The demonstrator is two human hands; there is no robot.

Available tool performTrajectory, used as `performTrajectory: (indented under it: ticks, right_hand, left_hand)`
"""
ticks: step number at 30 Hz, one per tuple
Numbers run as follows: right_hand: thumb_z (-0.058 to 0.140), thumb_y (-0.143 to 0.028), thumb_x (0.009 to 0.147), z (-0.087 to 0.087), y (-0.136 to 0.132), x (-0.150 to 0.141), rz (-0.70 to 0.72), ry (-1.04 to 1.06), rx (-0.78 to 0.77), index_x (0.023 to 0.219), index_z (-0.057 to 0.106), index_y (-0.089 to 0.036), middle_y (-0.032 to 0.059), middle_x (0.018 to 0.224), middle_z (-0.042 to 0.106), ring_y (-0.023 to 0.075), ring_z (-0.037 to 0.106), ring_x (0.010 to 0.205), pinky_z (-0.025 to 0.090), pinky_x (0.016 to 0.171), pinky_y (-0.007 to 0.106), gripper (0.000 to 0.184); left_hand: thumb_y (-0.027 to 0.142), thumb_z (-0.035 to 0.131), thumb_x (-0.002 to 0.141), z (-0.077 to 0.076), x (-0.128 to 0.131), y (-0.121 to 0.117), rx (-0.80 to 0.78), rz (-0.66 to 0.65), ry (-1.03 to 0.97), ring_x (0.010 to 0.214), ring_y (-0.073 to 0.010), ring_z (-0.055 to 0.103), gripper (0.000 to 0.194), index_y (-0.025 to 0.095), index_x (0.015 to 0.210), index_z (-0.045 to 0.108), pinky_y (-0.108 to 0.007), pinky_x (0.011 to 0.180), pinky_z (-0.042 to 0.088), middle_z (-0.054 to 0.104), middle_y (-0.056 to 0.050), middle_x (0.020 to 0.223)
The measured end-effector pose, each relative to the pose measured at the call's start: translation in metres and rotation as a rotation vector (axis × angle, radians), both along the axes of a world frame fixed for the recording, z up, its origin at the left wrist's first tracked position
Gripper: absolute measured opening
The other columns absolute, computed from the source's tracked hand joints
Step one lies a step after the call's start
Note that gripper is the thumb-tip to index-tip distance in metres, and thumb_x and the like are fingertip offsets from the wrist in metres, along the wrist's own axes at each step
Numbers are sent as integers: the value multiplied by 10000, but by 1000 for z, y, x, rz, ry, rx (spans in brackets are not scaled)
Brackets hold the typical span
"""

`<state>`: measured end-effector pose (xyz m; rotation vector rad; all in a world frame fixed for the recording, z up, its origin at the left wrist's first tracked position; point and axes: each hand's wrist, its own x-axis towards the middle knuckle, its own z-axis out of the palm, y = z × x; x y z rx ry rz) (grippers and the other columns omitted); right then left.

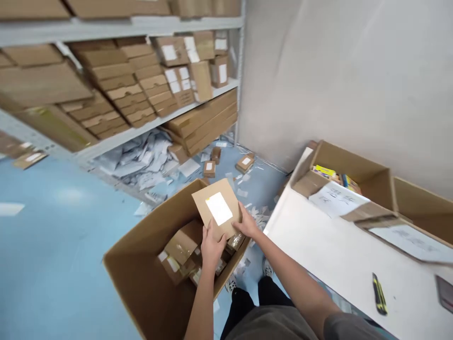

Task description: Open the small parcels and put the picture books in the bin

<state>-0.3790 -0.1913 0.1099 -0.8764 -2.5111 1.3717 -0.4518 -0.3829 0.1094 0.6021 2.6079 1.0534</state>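
Both hands hold a flat brown cardboard box (202, 200) with a white label on top. My left hand (211, 245) grips its near edge, thumb and fingers around the border. My right hand (247, 222) is closed on its right side. The flat box is above a large open carton (141, 278), partly covering the carton's far right part. Inside the carton lie several smaller brown boxes (181, 245), some with white labels and shiny tape. My forearms hide some of them.
Left, metal shelving (198, 108) holds stacked brown boxes. Beneath it lies a heap of white paper (145, 158). Small boxes (245, 163) and scraps lie on the blue floor. To the right, a white table (307, 236) bears open cartons (371, 174), a utility knife (379, 293) and a dark phone-like object (445, 293).
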Motion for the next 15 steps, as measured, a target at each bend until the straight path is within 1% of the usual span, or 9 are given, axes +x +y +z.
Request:
performTrajectory:
  ticks: [2, 3, 5, 7, 9, 11, 13, 15]
  right_hand:
    - [753, -289, 746, 22, 18, 35, -83, 30, 12, 1666, 205, -272, 105, 1592, 461, 325, 465, 1427, 379, 1184, 480, 1071]
    - [758, -294, 745, 31, 28, 56, -128, 38, 18, 1664, 212, -275, 104, 1588, 467, 330, 462, 1430, 376, 1185, 488, 1069]
    - [762, -311, 750, 41, 49, 103, -225, 40, 21, 1662, 222, -265, 113, 1583, 472, 338, 460, 1431, 378, 1181, 496, 1060]
    - [761, -322, 756, 43, 72, 158, -318, 30, 18, 1663, 218, -236, 133, 1580, 470, 339, 468, 1425, 393, 1168, 485, 1061]
    - [757, -329, 762, 39, 93, 219, -414, 11, 9, 1665, 199, -209, 153, 1575, 470, 338, 485, 1409, 410, 1150, 473, 1069]
    - [750, -341, 771, 29, 113, 284, -511, -11, -2, 1667, 178, -192, 168, 1560, 480, 343, 503, 1390, 425, 1130, 471, 1073]
    - [738, -348, 782, 14, 128, 348, -608, -31, -14, 1666, 160, -176, 180, 1540, 496, 348, 517, 1375, 439, 1109, 468, 1070]
    - [724, -339, 791, -4, 140, 406, -699, -47, -27, 1665, 151, -168, 186, 1526, 508, 346, 528, 1365, 447, 1095, 458, 1059]
  left_hand:
    - [413, 705, 855, 18, 19, 22, 10, -82, 22, 1521, -336, 381, 849, 320, 1614, 337, -461, 1161, 469, 409, -76, 1638]
    - [418, 707, 854, 24, 30, 36, 18, -132, 32, 1518, -337, 386, 849, 320, 1613, 342, -459, 1162, 467, 397, -77, 1645]
    - [419, 711, 850, 30, 54, 67, 35, -248, 45, 1516, -337, 389, 854, 312, 1614, 346, -454, 1173, 454, 396, -78, 1648]
    - [405, 719, 841, 29, 85, 103, 49, -373, 38, 1513, -337, 395, 867, 300, 1617, 345, -455, 1182, 441, 421, -81, 1634]
    - [382, 730, 829, 25, 124, 143, 59, -495, 14, 1513, -336, 394, 878, 292, 1616, 352, -461, 1185, 434, 447, -85, 1617]
    - [352, 744, 816, 17, 170, 183, 63, -622, -21, 1524, -336, 376, 881, 284, 1610, 369, -474, 1191, 423, 466, -92, 1604]
    - [321, 764, 797, 7, 219, 221, 49, -746, -64, 1532, -330, 362, 888, 285, 1601, 389, -481, 1201, 410, 478, -93, 1595]
    - [292, 781, 780, -6, 267, 254, 23, -858, -112, 1532, -320, 362, 895, 282, 1592, 405, -477, 1212, 395, 480, -93, 1594]
